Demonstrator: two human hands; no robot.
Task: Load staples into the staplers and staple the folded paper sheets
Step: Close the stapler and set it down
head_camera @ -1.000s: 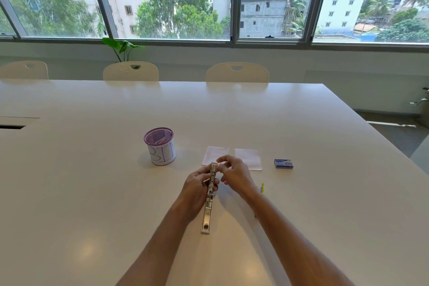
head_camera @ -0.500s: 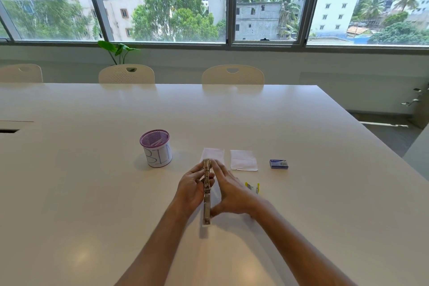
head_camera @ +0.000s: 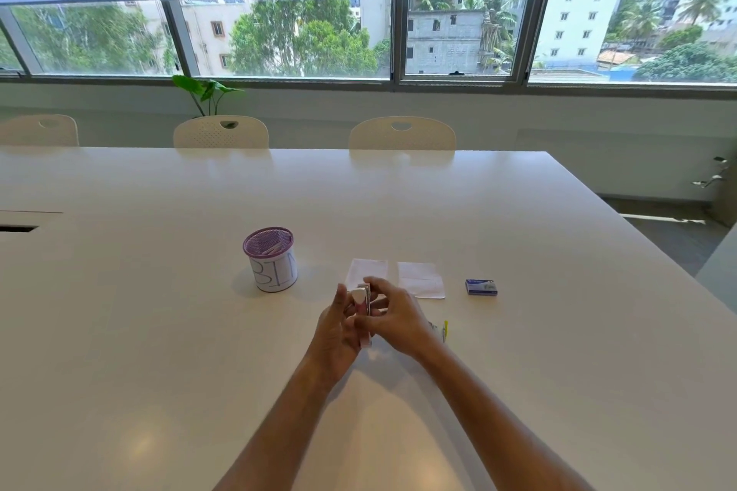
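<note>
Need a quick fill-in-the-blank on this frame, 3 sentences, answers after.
1. Both hands hold the ____ above the table.
2. The purple-rimmed mesh cup bears the handwritten letters ____.
3. The blue staple box lies to the ____ of the two folded paper sheets.

Missing words: stapler; BIN; right

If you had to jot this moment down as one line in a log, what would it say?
both hands hold stapler above table | two folded sheets lying unstapled | staple box at right | cup at left
</note>
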